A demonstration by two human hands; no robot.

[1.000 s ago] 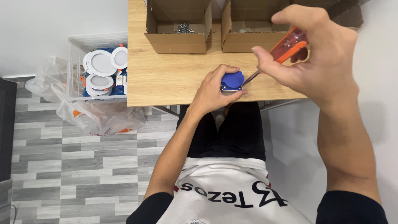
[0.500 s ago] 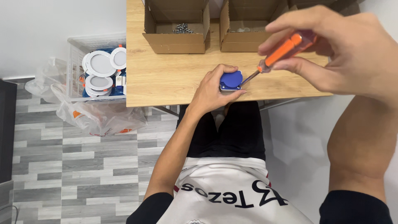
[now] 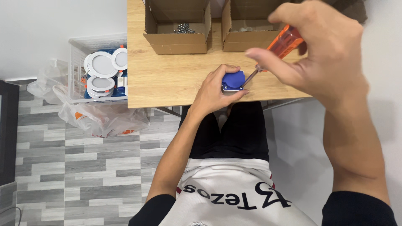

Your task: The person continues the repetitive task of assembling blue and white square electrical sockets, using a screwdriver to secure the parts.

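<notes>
A: What is nearest to the camera?

B: The right hand [image 3: 322, 58]. It is raised high, and its fingers are closed around the orange handle of a screwdriver [image 3: 274, 54].

A: And which way does the screwdriver lie?

B: Its long axis goes diagonally. The handle is up and to the right, inside the right hand; the metal shaft runs down and to the left, and the tip points at the small blue part [image 3: 233, 80], touching or almost touching its right edge.

A: Where is this blue part?

B: It lies on the wooden surface [image 3: 167, 79], near the front edge. The left hand [image 3: 215, 90] is clamped on it, with the fingers around its left and lower sides. So the left hand is the nearer one to the part, and the right hand stays up and to the right of it.

A: What is farther away?

B: Two open cardboard boxes [image 3: 178, 25] stand at the back of the surface; the left one holds some screws [image 3: 184, 28]. Beside the surface, a clear bin [image 3: 83, 44] holds round white lamps [image 3: 100, 65].
</notes>
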